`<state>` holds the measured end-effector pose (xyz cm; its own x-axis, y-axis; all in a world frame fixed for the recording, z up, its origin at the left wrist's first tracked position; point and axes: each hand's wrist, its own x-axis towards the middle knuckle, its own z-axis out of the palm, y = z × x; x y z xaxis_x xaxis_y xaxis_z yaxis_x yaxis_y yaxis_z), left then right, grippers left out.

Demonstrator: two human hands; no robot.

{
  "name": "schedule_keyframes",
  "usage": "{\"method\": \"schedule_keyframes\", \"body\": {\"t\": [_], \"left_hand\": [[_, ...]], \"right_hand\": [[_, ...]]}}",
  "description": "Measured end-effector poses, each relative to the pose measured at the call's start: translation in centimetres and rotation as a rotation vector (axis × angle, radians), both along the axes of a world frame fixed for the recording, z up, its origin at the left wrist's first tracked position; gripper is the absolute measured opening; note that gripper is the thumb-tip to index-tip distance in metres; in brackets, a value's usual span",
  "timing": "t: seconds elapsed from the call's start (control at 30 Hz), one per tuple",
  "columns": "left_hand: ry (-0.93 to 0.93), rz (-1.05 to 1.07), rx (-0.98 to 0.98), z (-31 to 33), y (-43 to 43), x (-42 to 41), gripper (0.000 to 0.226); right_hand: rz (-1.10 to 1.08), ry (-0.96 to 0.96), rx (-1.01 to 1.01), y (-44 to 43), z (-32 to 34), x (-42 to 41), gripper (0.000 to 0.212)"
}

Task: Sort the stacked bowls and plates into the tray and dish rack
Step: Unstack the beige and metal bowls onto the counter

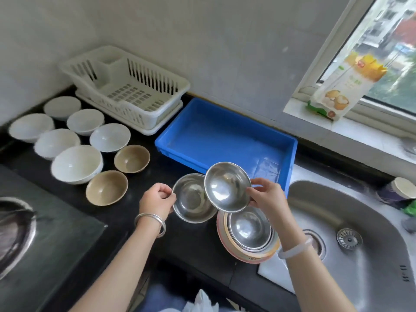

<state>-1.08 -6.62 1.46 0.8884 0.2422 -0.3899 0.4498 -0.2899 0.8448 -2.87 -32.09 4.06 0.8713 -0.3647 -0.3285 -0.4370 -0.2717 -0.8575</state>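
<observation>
My left hand grips the left rim of a steel bowl just above the black counter. My right hand holds a second steel bowl, tilted and raised, overlapping the first. Below them a stack of orange-rimmed plates carries more steel bowls. The blue tray lies behind, with nothing in it. The white dish rack stands at the back left, also holding nothing. Several white bowls and two brown bowls stand spread on the counter at left.
A steel sink with a strainer lies at right. A gas stove fills the lower left. On the window sill leans a food packet. A cup stands by the sink's far edge.
</observation>
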Motion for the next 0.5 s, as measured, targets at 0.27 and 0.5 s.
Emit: {"method": "schedule_keyframes", "body": {"t": [0.27, 0.5], "left_hand": [[0.091, 0.302, -0.072, -3.3, 7.7, -1.3, 0.018], [0.172, 0.422, -0.104, -5.7, 10.4, -2.1, 0.018]], "right_hand": [[0.153, 0.074, 0.092, 7.2, -3.8, 6.5, 0.017], [0.190, 0.131, 0.074, 12.5, -7.3, 10.5, 0.015]]}}
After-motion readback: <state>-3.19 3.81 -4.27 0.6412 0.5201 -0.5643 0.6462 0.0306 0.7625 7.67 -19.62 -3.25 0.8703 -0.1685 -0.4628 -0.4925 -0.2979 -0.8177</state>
